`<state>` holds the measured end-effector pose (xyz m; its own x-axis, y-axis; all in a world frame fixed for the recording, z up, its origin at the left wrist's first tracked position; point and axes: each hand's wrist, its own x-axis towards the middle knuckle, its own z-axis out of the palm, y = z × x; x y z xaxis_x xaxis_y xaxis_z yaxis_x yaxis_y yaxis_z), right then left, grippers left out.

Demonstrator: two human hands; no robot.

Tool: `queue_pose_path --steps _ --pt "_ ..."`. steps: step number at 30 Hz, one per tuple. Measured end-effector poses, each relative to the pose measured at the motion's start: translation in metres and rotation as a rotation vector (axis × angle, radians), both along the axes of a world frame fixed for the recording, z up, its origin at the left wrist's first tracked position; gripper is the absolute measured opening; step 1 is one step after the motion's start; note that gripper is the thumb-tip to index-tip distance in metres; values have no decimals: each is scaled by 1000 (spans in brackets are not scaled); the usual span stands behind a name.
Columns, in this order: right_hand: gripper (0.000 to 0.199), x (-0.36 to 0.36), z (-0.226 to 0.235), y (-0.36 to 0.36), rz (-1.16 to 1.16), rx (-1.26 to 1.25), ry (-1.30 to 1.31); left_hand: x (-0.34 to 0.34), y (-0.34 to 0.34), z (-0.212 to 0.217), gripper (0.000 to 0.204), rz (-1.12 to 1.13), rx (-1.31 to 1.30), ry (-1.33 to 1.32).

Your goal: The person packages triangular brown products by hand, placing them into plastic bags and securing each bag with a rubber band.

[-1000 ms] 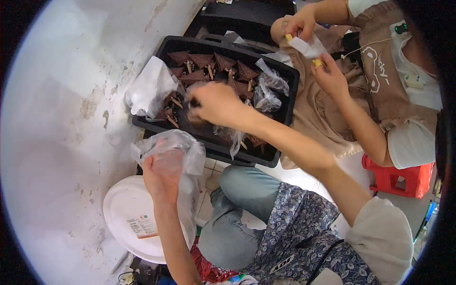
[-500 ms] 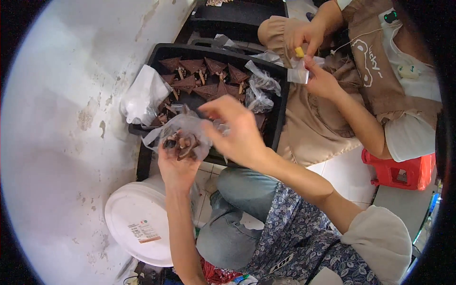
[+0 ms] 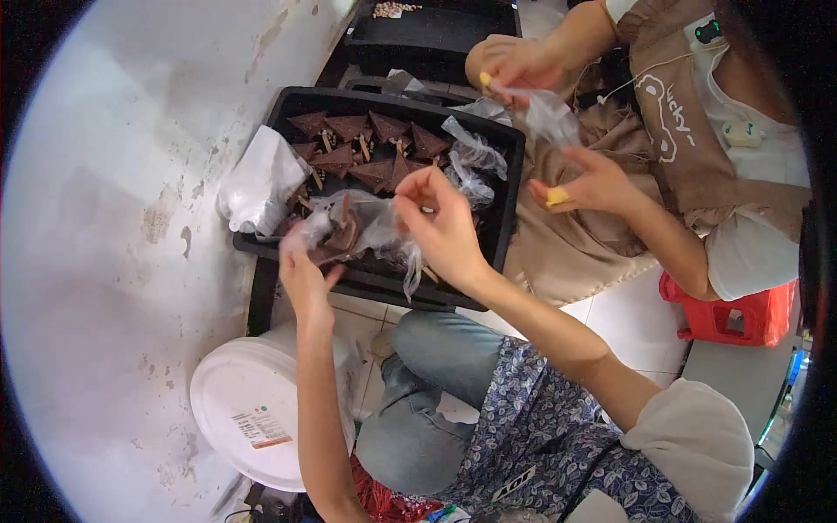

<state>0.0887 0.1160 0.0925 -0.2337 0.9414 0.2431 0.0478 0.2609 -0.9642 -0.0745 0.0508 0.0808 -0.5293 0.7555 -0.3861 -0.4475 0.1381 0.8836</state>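
Head view: a clear, thin plastic bag [image 3: 375,212] containing a brown piece [image 3: 346,235] is above the black rectangular plastic tray [image 3: 500,209]. Its long axis runs roughly left to right, one end pointing toward the right hand [image 3: 440,222]. Left hand [image 3: 305,277] grips the opposite end; right fingers curl, grip indeterminable.

Light: moderate indoor level; source out of frame, probably overhead, can't confirm.
White wall [image 3: 131,288]: pale, soft grey shading.
Floor tiles [image 3: 641,336]: near-white, close to clipping.
Black tray [image 3: 508,205]: dim inside, detail sinks in the dark corners.
Clear plastic bag [image 3: 373,222]: glare streaks, edges smeared.
Left hand [image 3: 305,279]: slightly soft.
Co-worker's hands [image 3: 597,185]: motion blur.
Bucket label [image 3: 261,427]: print too small to read.
Frame rim: black vignette, bluish fringe, fisheye bend.
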Motion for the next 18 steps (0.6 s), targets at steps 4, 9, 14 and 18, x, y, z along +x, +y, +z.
queue_pose_path --steps 4,9,14,18 --pt "10 1 10 16 110 -474 401 -19 -3 -14 18 -31 -13 824" --pt "15 6 11 26 272 -692 623 -15 -6 5 10 -316 87 828" --pt "19 6 30 18 225 -383 355 -4 -5 18 12 -33 403 45" --pt "14 7 50 6 238 369 -94 17 -11 36 9 -109 619 538"
